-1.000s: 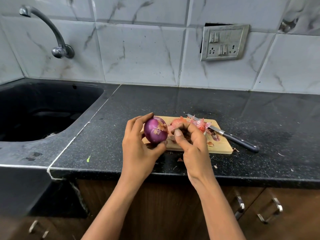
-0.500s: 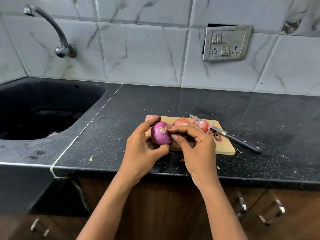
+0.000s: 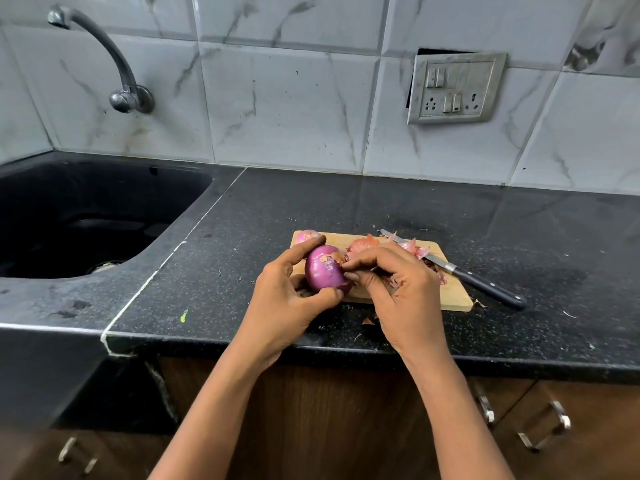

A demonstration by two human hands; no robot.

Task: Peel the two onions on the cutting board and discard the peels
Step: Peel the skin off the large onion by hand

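Frame centre: L hand (image 3: 287, 299) fingers curled about glossy purple oval onion (image 3: 323, 268), R hand (image 3: 405, 292) thumb & fingertips pinching skin at its right side, above rectangular wooden cutting board (image 3: 453, 296).

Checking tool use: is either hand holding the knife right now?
No, the knife lies untouched, blade on the cutting board, while the left hand grips the onion and the right hand picks at it.
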